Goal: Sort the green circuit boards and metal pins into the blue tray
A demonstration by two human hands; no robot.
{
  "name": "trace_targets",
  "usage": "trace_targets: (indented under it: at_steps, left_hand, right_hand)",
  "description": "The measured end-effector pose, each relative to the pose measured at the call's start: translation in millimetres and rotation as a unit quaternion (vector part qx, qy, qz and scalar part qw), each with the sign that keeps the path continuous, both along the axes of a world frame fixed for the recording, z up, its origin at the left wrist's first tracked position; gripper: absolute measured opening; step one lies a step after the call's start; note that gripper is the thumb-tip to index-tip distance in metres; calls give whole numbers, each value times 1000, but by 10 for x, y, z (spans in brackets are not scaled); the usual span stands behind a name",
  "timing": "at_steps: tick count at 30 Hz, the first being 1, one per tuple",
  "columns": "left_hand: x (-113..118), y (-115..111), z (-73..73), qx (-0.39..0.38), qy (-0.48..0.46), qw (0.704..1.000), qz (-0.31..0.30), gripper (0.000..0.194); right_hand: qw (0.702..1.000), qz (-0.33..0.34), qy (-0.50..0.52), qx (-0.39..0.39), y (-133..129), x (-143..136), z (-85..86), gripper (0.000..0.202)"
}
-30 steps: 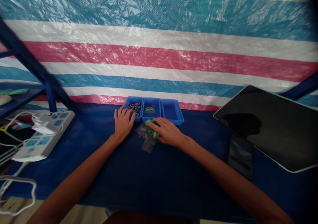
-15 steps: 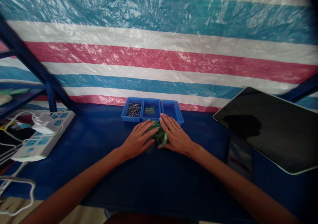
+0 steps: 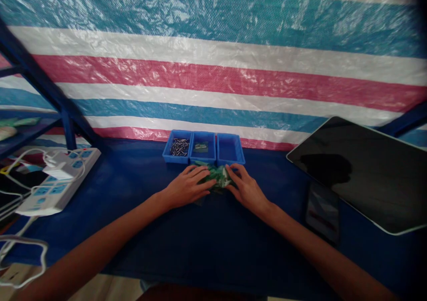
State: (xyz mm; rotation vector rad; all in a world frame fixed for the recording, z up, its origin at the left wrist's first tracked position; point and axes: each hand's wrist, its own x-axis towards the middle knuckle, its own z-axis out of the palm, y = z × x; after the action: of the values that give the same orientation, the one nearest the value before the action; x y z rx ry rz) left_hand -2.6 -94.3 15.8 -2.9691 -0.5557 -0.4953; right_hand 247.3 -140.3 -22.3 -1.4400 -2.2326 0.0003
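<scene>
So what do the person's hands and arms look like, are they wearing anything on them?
The left hand and right hand are bare, with no gloves. The left forearm and right forearm are slim and show no sleeves, watch or bracelet. Fingernails are too small to make out.

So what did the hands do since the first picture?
The left hand left the blue bin of metal pieces and moved right and back toward the person; its fingers are now on the green bundle. The bundle and the right hand shifted a little right. The dark screen and power strip stayed put.
</scene>
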Motion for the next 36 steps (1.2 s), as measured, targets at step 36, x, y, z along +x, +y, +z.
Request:
trace_targets:
  at_steps: [36]
  left_hand:
    - [-667, 502, 12, 37, -22, 970, 238, 24]
  right_hand:
    - [999, -51, -4, 6, -65, -44, 87, 40]
